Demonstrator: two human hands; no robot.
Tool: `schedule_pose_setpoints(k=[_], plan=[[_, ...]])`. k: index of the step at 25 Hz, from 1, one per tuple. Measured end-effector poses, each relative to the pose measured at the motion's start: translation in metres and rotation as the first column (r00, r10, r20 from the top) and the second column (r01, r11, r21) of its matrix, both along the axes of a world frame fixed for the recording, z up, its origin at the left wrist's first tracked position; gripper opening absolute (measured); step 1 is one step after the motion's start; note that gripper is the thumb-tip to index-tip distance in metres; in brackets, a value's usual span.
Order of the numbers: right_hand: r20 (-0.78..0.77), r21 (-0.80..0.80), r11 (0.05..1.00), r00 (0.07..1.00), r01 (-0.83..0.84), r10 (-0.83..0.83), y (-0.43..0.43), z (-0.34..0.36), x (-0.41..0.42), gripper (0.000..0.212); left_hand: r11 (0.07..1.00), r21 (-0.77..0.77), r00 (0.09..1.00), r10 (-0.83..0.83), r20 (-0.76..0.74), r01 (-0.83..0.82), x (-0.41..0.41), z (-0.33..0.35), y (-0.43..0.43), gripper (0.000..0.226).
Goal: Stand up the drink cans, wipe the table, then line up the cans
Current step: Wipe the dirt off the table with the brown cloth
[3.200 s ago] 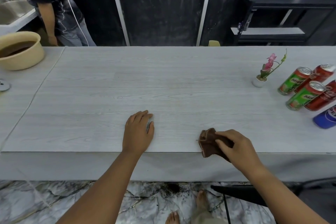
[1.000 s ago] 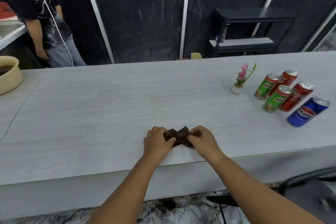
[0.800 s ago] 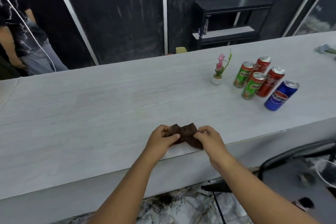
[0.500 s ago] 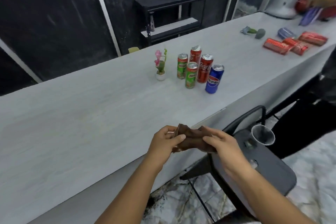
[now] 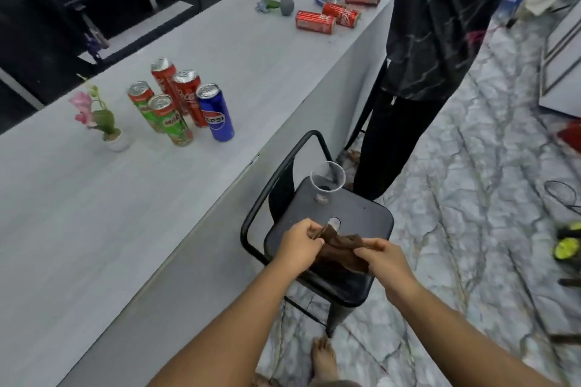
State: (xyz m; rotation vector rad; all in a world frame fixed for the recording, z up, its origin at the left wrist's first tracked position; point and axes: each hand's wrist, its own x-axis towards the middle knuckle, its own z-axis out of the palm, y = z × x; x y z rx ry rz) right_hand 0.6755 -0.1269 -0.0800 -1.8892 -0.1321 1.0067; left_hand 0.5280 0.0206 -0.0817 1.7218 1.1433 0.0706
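Since the moment before, we had turned away from the table [image 5: 94, 214] and carried the brown cloth [image 5: 338, 247] out over the black chair [image 5: 358, 217] beside it. Our left hand [image 5: 298, 245] pinched one end of the cloth and our right hand [image 5: 382, 256] gripped the other, so it hung bunched between them above the seat. On that seat stood a clear plastic cup [image 5: 327, 181] with a little dark liquid at the bottom. Back on the table, five cans stood upright in a close cluster: two green Milo cans [image 5: 171, 121], two red cola cans [image 5: 187, 94] and a blue Pepsi can [image 5: 215, 111], next to a small white pot [image 5: 117, 141] holding a pink flower. Farther along, red cans [image 5: 314, 21] lay on their sides near a person in dark clothes [image 5: 437, 25].
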Motion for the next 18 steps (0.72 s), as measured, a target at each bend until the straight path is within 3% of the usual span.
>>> schedule_pose_setpoints(k=[4, 9, 13, 18], plan=[[-0.022, -0.142, 0.99, 1.0, 0.006, -0.009, -0.007, -0.039, -0.002, 0.011, 0.997, -0.045, 0.988, -0.063, -0.143, 0.057, 0.017, -0.036, -0.005, 0.013], [-0.035, -0.223, 0.973, 0.998, -0.056, 0.05, -0.022, -0.057, -0.002, 0.008, 0.995, -0.019, 0.978, -0.104, -0.179, 0.102, 0.014, -0.04, -0.015, 0.032], [0.182, -0.227, 0.946, 0.944, -0.231, 0.274, -0.028, -0.04, -0.007, 0.025, 0.987, 0.122, 0.992, -0.1, -0.077, 0.109, -0.006, -0.014, -0.023, 0.037], [0.522, -0.202, 0.875, 0.707, -0.441, 0.477, 0.0, 0.006, -0.042, 0.024, 0.858, 0.49, 0.987, -0.153, -0.037, 0.152, -0.057, 0.037, -0.031, 0.036]])
